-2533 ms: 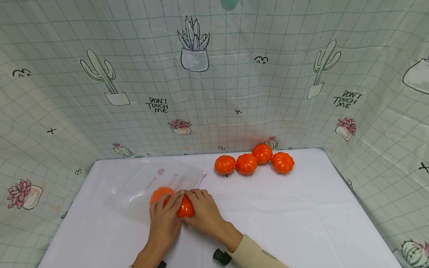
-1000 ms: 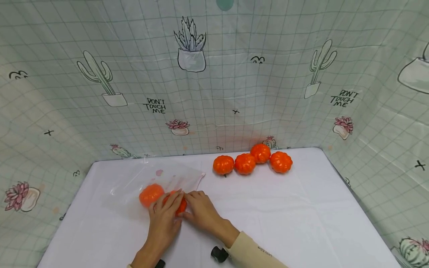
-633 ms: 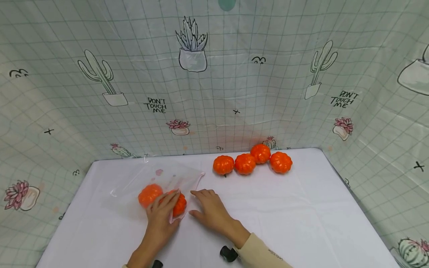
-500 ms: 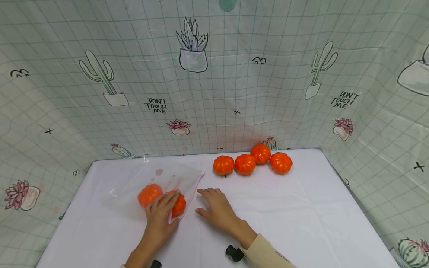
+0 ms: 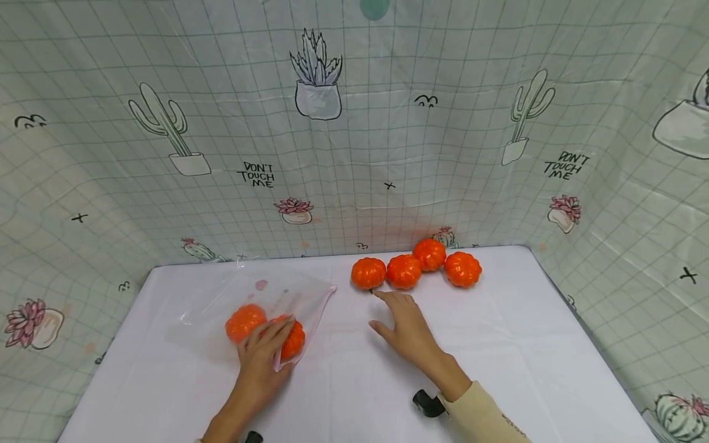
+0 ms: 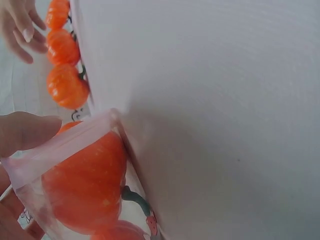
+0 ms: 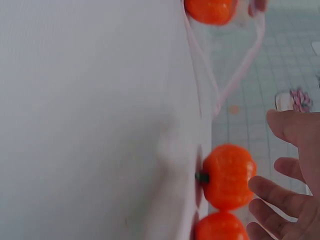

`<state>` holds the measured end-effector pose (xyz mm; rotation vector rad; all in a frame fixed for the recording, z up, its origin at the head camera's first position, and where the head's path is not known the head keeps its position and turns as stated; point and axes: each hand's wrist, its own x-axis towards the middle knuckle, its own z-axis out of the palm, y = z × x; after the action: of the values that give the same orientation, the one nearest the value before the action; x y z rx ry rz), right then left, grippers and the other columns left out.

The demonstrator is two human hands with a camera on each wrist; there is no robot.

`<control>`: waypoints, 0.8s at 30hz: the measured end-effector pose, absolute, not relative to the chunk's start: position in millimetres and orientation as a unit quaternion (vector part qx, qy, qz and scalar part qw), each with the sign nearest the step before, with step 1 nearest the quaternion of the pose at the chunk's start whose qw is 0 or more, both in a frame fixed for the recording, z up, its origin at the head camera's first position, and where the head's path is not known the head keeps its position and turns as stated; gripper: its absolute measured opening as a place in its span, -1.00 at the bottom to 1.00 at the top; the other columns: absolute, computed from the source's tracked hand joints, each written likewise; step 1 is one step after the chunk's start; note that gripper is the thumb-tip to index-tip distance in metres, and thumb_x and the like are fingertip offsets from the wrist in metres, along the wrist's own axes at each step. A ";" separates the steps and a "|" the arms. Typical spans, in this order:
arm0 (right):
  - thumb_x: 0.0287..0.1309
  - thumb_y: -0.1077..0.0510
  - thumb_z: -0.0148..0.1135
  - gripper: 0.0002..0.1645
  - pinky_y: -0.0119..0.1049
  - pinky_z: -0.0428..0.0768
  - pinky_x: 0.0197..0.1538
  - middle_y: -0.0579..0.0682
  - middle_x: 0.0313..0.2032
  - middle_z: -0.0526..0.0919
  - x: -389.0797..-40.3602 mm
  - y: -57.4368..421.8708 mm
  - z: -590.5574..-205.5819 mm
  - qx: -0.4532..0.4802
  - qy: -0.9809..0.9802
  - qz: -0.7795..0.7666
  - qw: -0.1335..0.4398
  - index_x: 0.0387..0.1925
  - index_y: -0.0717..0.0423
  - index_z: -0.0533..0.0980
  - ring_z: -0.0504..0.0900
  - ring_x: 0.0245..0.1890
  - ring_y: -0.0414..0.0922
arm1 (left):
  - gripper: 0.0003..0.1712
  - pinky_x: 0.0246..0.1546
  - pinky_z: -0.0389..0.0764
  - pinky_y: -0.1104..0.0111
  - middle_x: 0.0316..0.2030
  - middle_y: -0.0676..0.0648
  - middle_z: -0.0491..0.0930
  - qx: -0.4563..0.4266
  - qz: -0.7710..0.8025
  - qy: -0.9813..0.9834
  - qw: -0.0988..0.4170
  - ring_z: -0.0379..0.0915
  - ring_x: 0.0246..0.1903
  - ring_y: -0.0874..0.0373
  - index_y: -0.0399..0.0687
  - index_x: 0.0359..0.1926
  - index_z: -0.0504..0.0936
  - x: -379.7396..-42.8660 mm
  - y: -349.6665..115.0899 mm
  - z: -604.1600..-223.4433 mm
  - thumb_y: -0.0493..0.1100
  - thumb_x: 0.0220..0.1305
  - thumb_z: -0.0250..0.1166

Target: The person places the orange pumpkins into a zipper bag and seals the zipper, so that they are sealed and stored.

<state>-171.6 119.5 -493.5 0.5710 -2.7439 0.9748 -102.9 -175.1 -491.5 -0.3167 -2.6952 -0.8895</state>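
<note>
On the left of the white table lies a clear plastic bag (image 5: 213,301) with a pink-edged mouth facing right. Two small orange pumpkins are in it, one deeper (image 5: 245,323) and one near the mouth (image 5: 293,341). My left hand (image 5: 260,363) holds the bag's mouth edge by that nearer pumpkin; in the left wrist view its thumb (image 6: 32,131) lies along the pink edge. My right hand (image 5: 407,326), with nothing in it and fingers spread, hovers just in front of the leftmost pumpkin (image 5: 368,273) of the back group.
Further pumpkins stand along the table's back edge: one in the middle (image 5: 404,271), one behind it (image 5: 429,254) and one at the right (image 5: 463,269). A patterned curtain (image 5: 354,147) rises behind the table (image 5: 498,357) and at its sides.
The second pumpkin has moved left into the bag's mouth. My right hand has let go of it and moved right and back to the pumpkin group. The left hand has stayed at the bag.
</note>
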 end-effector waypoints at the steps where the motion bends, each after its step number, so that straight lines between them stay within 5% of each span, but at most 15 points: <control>1: 0.20 0.13 0.56 -0.26 0.13 0.49 0.35 0.16 0.28 0.62 -173.1 124.1 -492.5 0.187 -0.922 0.327 0.091 0.36 0.23 0.51 0.52 0.25 0.17 | -0.07 0.21 0.14 -0.19 0.35 -0.18 0.58 -0.108 -0.309 -0.935 0.139 0.28 0.32 -0.24 -0.22 0.37 0.60 -102.7 -175.2 -491.3 -0.49 -0.12 0.66; 15: 0.22 0.20 0.52 -0.29 0.28 0.39 0.41 0.32 0.24 0.62 -194.8 192.5 -487.8 0.122 -0.935 0.301 0.140 0.33 0.36 0.48 0.50 0.29 0.30 | -0.11 0.21 0.16 -0.18 0.34 -0.20 0.59 -0.097 -0.313 -0.935 0.136 0.30 0.30 -0.23 -0.22 0.37 0.60 -103.2 -175.8 -490.2 -0.47 -0.07 0.65; 24: 0.19 0.26 0.52 -0.33 0.25 0.50 0.25 0.37 0.17 0.59 -204.5 226.3 -491.4 0.094 -0.938 0.274 0.189 0.28 0.40 0.50 0.50 0.14 0.31 | -0.11 0.17 0.19 -0.18 0.32 -0.19 0.61 -0.104 -0.304 -0.935 0.148 0.32 0.28 -0.23 -0.21 0.36 0.61 -101.9 -177.3 -491.2 -0.49 -0.09 0.65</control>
<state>-204.5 226.3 -491.4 0.2631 -2.6382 0.7709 -101.9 -177.3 -491.2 -0.3000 -2.6908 -0.8736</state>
